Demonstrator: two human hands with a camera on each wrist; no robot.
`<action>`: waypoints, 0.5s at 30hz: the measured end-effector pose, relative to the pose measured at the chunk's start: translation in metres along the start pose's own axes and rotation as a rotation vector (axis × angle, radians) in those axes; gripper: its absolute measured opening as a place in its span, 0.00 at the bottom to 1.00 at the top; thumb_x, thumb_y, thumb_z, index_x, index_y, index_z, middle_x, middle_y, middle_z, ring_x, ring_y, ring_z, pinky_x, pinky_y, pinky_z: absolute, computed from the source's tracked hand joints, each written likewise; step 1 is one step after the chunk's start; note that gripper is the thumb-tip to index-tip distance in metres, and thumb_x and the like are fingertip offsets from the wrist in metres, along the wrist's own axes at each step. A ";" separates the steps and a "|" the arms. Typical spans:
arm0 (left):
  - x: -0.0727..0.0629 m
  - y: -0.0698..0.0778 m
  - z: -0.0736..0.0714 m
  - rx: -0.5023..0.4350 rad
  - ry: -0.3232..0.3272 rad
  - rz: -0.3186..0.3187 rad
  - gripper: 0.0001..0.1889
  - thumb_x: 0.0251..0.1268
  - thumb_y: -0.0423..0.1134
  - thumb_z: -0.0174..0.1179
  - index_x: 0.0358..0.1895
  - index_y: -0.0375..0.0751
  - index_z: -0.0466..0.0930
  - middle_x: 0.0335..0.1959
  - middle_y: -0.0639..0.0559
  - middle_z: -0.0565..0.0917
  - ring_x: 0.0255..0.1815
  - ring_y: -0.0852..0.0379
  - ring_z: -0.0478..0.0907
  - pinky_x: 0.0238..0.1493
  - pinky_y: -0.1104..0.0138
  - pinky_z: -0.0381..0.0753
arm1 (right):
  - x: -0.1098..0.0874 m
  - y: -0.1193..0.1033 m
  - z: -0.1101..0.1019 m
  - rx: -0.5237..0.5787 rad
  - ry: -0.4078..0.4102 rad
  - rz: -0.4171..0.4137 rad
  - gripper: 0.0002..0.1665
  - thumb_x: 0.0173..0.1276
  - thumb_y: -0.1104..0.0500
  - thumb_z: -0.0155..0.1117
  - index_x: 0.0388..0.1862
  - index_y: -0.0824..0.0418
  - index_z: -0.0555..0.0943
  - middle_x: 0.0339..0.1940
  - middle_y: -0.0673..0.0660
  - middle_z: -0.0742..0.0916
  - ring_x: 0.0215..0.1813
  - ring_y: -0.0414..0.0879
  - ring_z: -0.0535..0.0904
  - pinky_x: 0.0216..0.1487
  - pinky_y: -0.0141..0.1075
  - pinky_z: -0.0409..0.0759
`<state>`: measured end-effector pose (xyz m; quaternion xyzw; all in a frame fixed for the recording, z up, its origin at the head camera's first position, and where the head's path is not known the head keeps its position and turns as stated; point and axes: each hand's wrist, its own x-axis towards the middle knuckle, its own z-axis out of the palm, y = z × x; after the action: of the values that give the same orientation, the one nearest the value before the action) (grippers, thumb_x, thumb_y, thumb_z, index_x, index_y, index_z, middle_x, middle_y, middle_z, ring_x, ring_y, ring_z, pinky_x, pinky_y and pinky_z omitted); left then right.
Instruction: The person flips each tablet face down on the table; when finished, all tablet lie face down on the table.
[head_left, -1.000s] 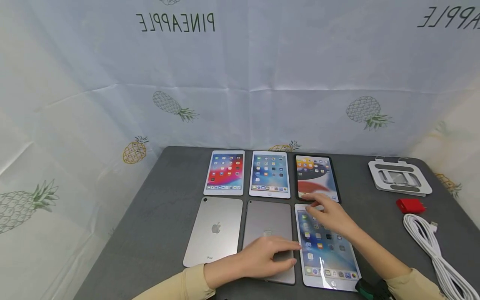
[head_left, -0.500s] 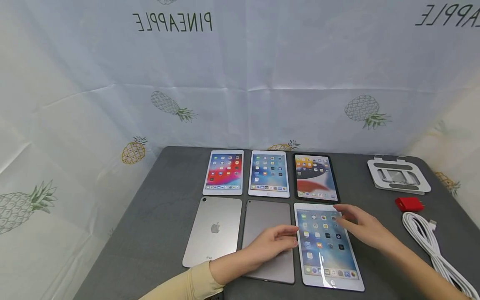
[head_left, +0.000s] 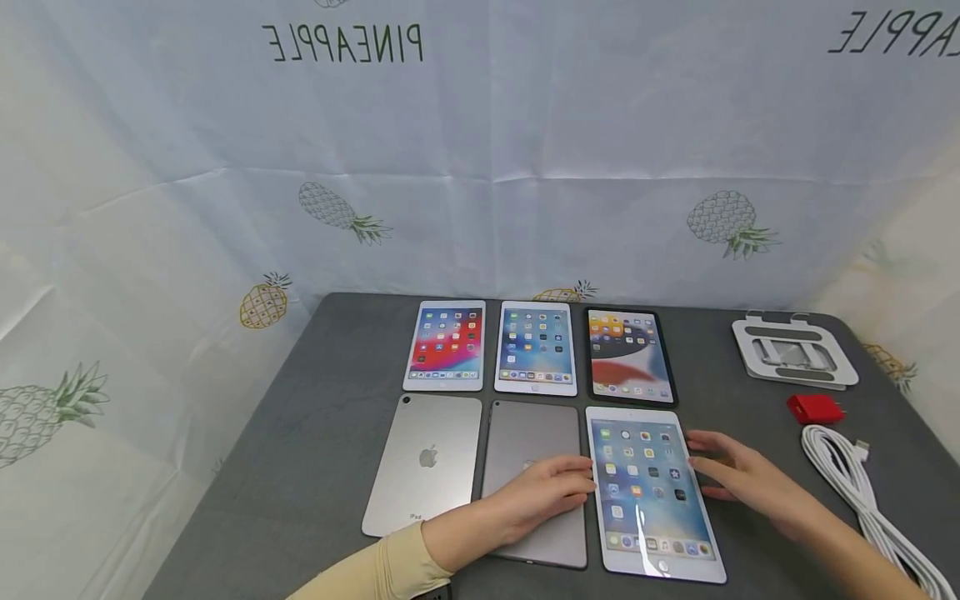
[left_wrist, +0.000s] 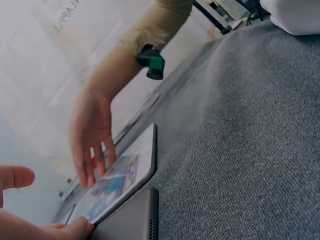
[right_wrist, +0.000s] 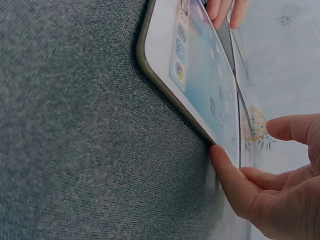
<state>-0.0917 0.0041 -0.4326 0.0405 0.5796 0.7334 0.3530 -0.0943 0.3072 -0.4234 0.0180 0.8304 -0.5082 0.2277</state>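
A white tablet [head_left: 654, 500] lies screen up at the near right of two rows of tablets. The fingertips of my left hand [head_left: 534, 498] meet its left edge, while that hand reaches over a grey tablet [head_left: 536, 433] lying face down. At the right edge of the white tablet is my right hand [head_left: 742, 479]. In the right wrist view a fingertip of the right hand [right_wrist: 280, 192] touches the tablet's side, with the thumb raised apart. Neither hand grips anything. The left hand covers part of the grey tablet's back.
Left of the grey one lies a silver tablet [head_left: 423, 467], face down. Behind stand a red-screened tablet [head_left: 446, 346], a blue-screened tablet [head_left: 536, 348] and a black-framed tablet [head_left: 632, 357]. At right are a folded stand [head_left: 795, 352], a red charger [head_left: 816, 408] and a coiled white cable [head_left: 855, 492].
My right hand has drawn back from the black-framed tablet, over the white tablet's top right corner, to its right edge. The left fingers stay along the left edge; the white tablet barely shifts.
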 end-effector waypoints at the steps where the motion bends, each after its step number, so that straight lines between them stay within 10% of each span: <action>1: 0.000 0.000 0.000 -0.008 0.003 0.004 0.26 0.66 0.31 0.56 0.65 0.23 0.66 0.62 0.39 0.74 0.61 0.53 0.73 0.62 0.62 0.72 | 0.000 0.000 0.000 0.008 -0.002 0.011 0.39 0.77 0.53 0.53 0.72 0.78 0.52 0.68 0.78 0.64 0.61 0.63 0.72 0.50 0.48 0.82; 15: 0.004 0.002 0.003 -0.057 0.070 -0.003 0.27 0.62 0.30 0.60 0.63 0.20 0.68 0.59 0.41 0.76 0.56 0.56 0.75 0.65 0.60 0.70 | 0.004 0.002 -0.002 0.041 -0.007 0.038 0.39 0.77 0.54 0.52 0.72 0.79 0.52 0.66 0.79 0.65 0.60 0.58 0.74 0.50 0.48 0.82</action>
<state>-0.0942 0.0086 -0.4317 0.0038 0.5704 0.7502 0.3344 -0.0978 0.3090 -0.4262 0.0366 0.8184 -0.5209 0.2399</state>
